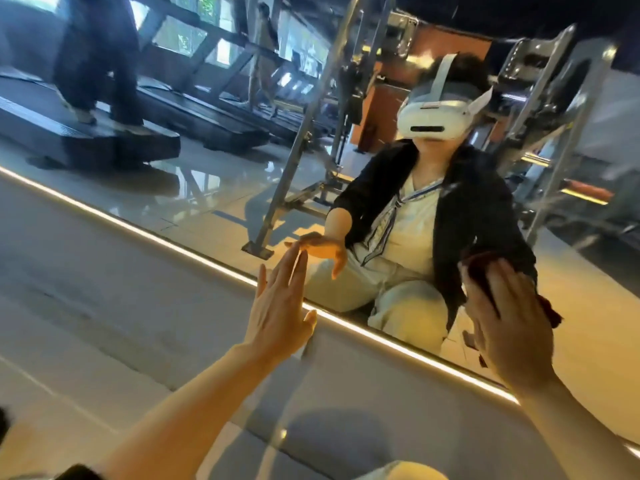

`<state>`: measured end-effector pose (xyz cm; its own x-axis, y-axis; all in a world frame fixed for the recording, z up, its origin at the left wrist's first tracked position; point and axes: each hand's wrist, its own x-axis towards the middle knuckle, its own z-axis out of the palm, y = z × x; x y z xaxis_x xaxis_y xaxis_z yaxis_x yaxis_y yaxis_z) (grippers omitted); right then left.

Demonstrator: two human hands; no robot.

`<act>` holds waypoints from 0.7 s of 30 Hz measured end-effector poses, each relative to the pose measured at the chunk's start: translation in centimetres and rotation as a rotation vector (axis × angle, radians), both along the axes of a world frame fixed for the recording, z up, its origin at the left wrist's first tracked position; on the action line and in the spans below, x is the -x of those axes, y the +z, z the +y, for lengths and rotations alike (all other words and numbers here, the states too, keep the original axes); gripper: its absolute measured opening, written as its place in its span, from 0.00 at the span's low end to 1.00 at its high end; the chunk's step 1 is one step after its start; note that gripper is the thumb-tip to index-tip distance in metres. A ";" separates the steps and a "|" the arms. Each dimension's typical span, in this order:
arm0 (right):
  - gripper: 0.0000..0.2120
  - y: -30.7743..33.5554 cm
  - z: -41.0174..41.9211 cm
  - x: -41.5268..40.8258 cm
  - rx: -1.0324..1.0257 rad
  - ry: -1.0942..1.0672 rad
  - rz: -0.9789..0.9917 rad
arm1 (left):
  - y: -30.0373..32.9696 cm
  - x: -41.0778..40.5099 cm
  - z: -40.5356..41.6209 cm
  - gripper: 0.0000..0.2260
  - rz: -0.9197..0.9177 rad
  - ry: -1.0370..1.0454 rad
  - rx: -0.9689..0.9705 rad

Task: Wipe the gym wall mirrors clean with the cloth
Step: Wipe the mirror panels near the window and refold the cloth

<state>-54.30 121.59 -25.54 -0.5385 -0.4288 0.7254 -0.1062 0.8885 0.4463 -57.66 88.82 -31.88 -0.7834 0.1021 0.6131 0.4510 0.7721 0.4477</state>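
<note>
- Pressing flat against the mirror [214, 188], the right hand [509, 327] has straight, spread fingers and pins a dark red cloth [479, 271] to the glass low down, just above the lit strip [194, 252] that runs along the mirror's bottom edge.
- The cloth shows above the fingertips and again at the hand's right side, bunched under the palm; the fingers lie over it and do not curl round it.
- The left hand [280, 303] reaches forward with its fingers straight and close together, thumb out to the right, holding nothing. Its fingertips meet their own reflection at the glass, so they seem to touch the mirror just above the lit strip.
- Both forearms are bare and come up from the bottom of the view, the left one from the lower left, the right one from the lower right.
- The mirror fills the upper part of the view and is tilted in the frame. In it, the person crouches in a dark jacket and light clothes, wearing a white headset [433, 121].
- Also reflected are treadmills [104, 129] on the left, with another person's legs on one of them, and grey metal gym frames [311, 133] behind.
- Below the lit strip lies a pale grey wall base [86, 271].
</note>
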 end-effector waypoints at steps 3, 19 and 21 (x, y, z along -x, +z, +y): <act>0.26 -2.1 0.1 -0.2 0.131 -0.012 0.061 | -0.1 -0.9 2.4 0.47 0.001 -0.050 0.013; 0.17 7.1 -11.9 7.1 -0.092 0.258 0.233 | -1.9 1.4 1.3 0.52 0.041 -0.018 -0.137; 0.16 3.6 -11.0 6.4 -0.114 0.215 0.238 | -1.1 1.5 1.8 0.51 0.064 -0.029 -0.167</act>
<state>-60.72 110.59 -21.97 -0.2485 -0.5994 0.7609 -0.1664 0.8003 0.5761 -59.20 90.59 -32.98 -0.7403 0.0167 0.6721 0.5041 0.6753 0.5384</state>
